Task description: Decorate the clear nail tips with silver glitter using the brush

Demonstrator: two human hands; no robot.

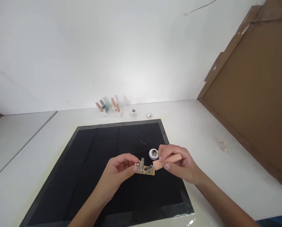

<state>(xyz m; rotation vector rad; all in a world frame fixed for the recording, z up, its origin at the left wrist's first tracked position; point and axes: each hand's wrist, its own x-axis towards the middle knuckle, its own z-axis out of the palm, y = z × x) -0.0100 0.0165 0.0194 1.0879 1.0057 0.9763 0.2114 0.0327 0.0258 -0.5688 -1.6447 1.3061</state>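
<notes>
My right hand (182,165) is closed around the long peach cap of a nail polish brush (169,161). The dark brush end points left, at a small yellowish wavy-edged strip (150,172) with nail tips on it. A grey shiny nail tip (142,164) stands up from this strip. Pinching the strip's left end are the thumb and fingers of my left hand (117,170). Whether the bristles touch a nail tip I cannot tell. Just behind the strip sits an open white jar (153,154) with silvery, glittery contents.
A black mat (96,157) with taped edges covers the table's middle. Along the wall stand several polish bottles (118,108), a small clear-and-white bottle (133,112) and a round white lid (149,115). Small round pieces (223,148) lie right, near a brown cardboard panel (254,94).
</notes>
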